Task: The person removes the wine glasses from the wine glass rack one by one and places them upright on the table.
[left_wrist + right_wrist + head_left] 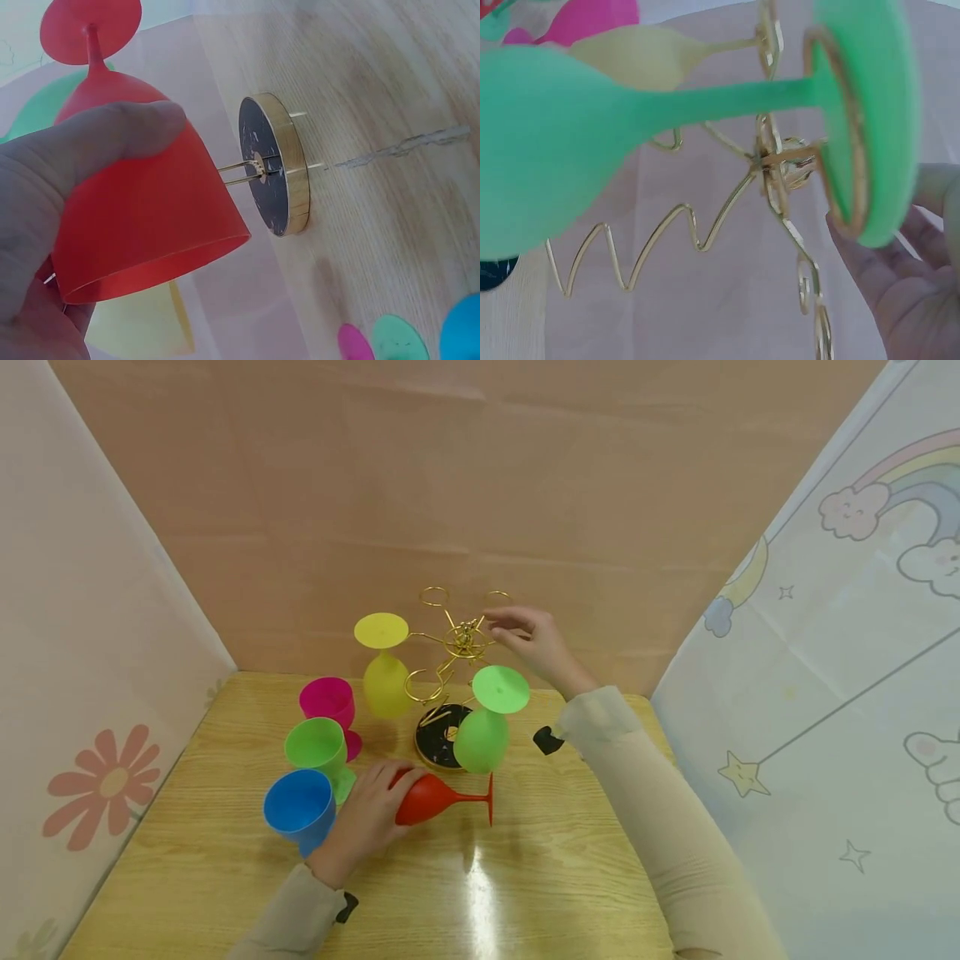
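Observation:
My left hand (372,806) grips a red plastic goblet (426,800) round its bowl. The goblet lies on its side in the head view, its stem and foot toward the right; the left wrist view shows the thumb across the bowl (142,195). My right hand (534,647) holds nothing, its fingers loosely bent beside the top of a gold wire rack (465,642). From that rack a green goblet (482,739) hangs upside down by its foot, and a yellow goblet (386,685) hangs likewise at the left. In the right wrist view, the right fingertips overlap the green foot (892,150).
Three goblets stand upright on the wooden table (540,877) at the left: pink (327,702), light green (317,747) and blue (300,806). The rack has a round black base (431,739) with a gold edge. Patterned panels (825,693) flank the table.

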`<state>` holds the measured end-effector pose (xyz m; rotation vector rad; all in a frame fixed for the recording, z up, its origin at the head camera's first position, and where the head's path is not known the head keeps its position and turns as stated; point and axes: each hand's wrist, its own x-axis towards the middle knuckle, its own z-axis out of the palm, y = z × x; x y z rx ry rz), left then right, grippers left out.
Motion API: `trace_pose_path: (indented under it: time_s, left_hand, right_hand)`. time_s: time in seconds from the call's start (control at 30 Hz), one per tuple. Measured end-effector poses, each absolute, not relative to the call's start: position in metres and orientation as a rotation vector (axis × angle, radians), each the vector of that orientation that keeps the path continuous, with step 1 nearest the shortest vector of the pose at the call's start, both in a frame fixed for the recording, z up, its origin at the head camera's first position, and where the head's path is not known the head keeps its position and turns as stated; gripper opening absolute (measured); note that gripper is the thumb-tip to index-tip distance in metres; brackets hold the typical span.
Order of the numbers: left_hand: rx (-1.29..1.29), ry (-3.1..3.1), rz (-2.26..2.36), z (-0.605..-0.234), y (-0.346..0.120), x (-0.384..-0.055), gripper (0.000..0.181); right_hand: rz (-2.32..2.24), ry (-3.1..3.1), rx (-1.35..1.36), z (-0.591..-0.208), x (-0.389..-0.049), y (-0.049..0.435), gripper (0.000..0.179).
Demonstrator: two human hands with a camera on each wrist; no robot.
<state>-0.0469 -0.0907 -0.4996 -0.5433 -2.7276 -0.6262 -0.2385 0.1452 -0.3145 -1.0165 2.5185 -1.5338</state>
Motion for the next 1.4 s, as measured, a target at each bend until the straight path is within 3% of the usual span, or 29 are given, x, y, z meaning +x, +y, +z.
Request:
trace_pose_path:
  time_s: [0.5,0.8,1.03,1.4]
  left_hand:
    - [-0.563,-2.731,-0.596,-0.496,-0.085,-0.050,0.084]
    - [-0.565,-2.750,-0.599,-0.492,-0.081,-0.050,0.084]
    - [-0.582,-2.752,-0.600,-0.487,-0.079,-0.048,0.085]
    - [-0.599,-2.762,-0.597,-0.482,-0.076,-0.045,0.084]
  right_hand:
    - [-2.057,2.586,-0.797,-0.357,-0.185,0.196,0.026]
    - [-1.930,2.702,-0.525,-0.411,-0.142,0.204,0.022]
    - [-1.677,2.811,-0.749,-0.432,-0.114,0.196,0.013]
    - [-1.133,2.976,-1.224,-0.438,-0.089,0.172,0.024]
